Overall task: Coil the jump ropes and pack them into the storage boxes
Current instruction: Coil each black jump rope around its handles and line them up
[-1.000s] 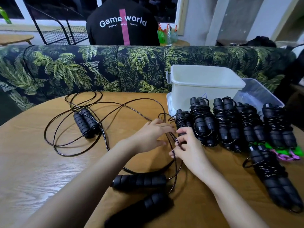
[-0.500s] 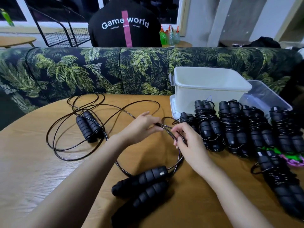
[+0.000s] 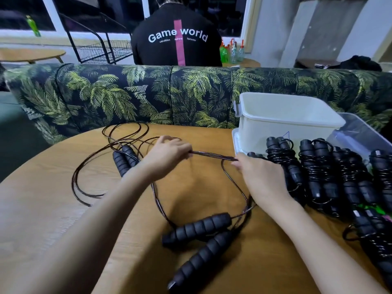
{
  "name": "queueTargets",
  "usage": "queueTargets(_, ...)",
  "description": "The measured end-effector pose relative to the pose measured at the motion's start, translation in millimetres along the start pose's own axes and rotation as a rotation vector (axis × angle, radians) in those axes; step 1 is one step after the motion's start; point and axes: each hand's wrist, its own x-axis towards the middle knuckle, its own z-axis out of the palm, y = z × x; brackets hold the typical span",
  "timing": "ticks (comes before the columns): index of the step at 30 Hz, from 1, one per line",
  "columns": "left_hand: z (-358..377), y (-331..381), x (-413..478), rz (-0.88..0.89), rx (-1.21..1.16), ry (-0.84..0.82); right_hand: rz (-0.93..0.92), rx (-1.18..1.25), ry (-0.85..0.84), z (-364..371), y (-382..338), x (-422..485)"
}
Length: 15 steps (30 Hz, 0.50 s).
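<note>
Strands of black cord point(image 3: 212, 155) run taut and almost level, left to right, between the two hands. The left hand point(image 3: 167, 153) pinches them between thumb and curled fingers at the left end. The right hand point(image 3: 258, 179) closes its fingertips on them at the right end, just in front of the white box point(image 3: 275, 134). From both grips the cord drops toward the person in one loose loop on the table point(image 3: 53, 219), and it closes at the two foam handles point(image 3: 197, 229) of this rope. These lie side by side, nearer than either hand. Their long axes slant from near-left to far-right, with the cord-bearing ends pointing up toward the right wrist. The right hand is therefore the nearer one to those ends, and the next gathering or wrapping move probably turns on bringing the held strands back and down to the handles along that slant. A second loose rope point(image 3: 122, 163) waits at the far left beyond the left forearm, its two handles together amid sprawled loops, touched by neither hand. That makes two ropes uncoiled. On the right, the coiled bundles point(image 3: 316, 166) number six as far as can be told, one largely hidden behind the right hand and one lying nearer than the row. There are two boxes, the white one and a clear box point(image 3: 360, 134) to its right, and no rope can be seen in either.
</note>
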Motion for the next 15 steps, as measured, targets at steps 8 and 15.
queueTargets(8,-1.7,8.0,7.7,0.095,0.065,0.137,-0.105,-0.136,0.032,20.2,-31.9,25.5)
queueTargets(15,-14.4,-14.3,-8.6,0.001,0.021,0.128,-0.092,-0.077,-0.007,2.2,-23.9,45.9)
